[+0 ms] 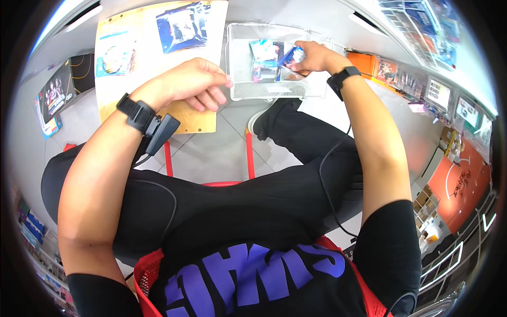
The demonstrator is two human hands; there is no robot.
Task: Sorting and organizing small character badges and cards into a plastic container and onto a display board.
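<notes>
Over the right side of a white wire basket (pixel 241 89), my right hand (pixel 315 57) grips a blue printed packet (pixel 292 59), which is tilted. Beside it in the basket lie other small packets, among them a light-blue one (pixel 263 50) and a greyish one (pixel 264 74). My left hand (pixel 200 85) hovers by the right edge of a pale wooden board (pixel 198 119), its fingers loosely curled and apart, with nothing in them. Farther up the board are a dark-blue and clear packet (pixel 182 27) and a light-blue package (pixel 115 55).
At left, a dark printed box (pixel 57 95) leans near the grey wall. Packaged goods (pixel 437 93) line the right side, with an orange box (pixel 362 64) at their near end. A wire rack (pixel 420 31) holds more packets at upper right. Red metal legs (pixel 249 154) stand between my knees.
</notes>
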